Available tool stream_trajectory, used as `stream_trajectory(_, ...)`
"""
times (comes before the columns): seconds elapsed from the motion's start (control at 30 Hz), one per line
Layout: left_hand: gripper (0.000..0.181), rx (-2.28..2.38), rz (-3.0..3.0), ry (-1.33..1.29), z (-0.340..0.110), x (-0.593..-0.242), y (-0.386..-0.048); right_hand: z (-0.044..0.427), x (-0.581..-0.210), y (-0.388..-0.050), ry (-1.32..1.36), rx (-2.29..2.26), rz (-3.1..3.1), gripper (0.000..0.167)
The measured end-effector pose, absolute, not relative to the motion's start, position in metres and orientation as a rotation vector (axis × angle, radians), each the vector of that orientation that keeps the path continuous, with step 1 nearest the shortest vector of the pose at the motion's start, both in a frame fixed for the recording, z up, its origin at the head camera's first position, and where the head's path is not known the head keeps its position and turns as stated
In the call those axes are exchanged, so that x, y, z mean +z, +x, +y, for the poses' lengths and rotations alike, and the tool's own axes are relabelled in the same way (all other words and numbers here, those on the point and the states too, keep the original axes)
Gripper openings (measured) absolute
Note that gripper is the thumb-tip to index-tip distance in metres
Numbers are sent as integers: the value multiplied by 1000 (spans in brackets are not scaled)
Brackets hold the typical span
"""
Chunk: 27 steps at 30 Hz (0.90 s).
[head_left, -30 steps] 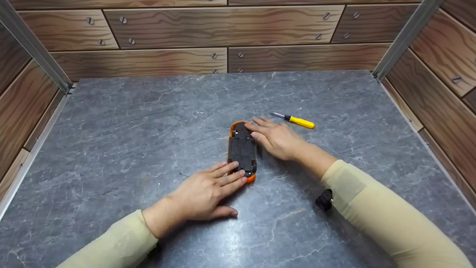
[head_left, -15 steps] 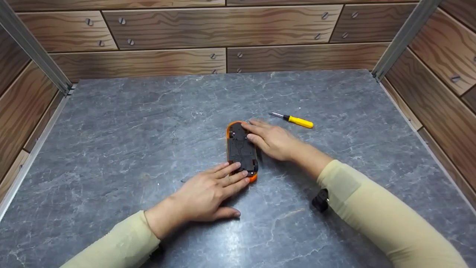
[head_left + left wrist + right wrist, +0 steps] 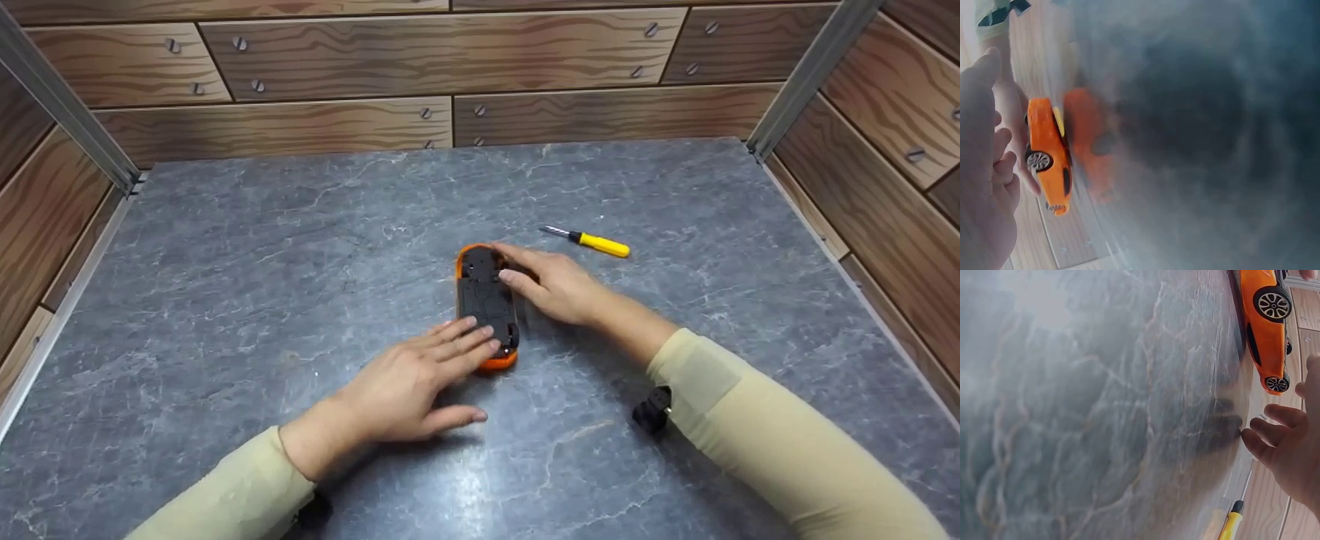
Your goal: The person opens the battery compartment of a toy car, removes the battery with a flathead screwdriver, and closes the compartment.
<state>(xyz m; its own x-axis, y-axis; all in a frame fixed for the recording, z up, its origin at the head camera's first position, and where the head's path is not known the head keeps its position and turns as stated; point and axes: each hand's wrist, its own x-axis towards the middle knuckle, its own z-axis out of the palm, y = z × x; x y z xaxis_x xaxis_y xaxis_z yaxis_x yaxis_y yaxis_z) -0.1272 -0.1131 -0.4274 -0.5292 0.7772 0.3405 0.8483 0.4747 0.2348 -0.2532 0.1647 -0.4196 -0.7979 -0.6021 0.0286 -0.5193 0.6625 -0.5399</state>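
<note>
An orange toy car [image 3: 484, 300] lies upside down on the grey marbled table, its black underside up; the left wrist view shows its orange side [image 3: 1050, 140] and a spoked wheel. My left hand [image 3: 405, 382] reaches over the car's near end with straight, spread fingers, its thumb held apart to the right. Beside the far right edge of the car is my right hand [image 3: 559, 285], index fingertip and thumb next to the underside; whether they touch it I cannot tell. In the right wrist view its fingers [image 3: 1272, 433] are loosely bent beside the car's end.
A screwdriver with a yellow handle [image 3: 604, 245] lies behind the right hand, tip pointing left. Tiny bright specks [image 3: 316, 373] lie on the table [image 3: 262, 262]. Wood-patterned walls [image 3: 442, 56] and metal posts bound the back and sides.
The left fingers have drawn slightly back left, uncovering more of the car's near orange end. On the right hand, only the index finger and thumb now show over the car's edge.
</note>
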Motion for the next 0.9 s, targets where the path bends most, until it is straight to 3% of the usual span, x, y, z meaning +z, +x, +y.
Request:
stream_trajectory(0.33, 81, -897, -2704, -1064, -125, -417, -146, 173, -419, -247, -874, -1031, 2716, 58)
stream_trajectory(0.9, 86, -1436, -2789, -653, -128, -429, -185, 177, -417, -238, -738, -1169, 2637, 57)
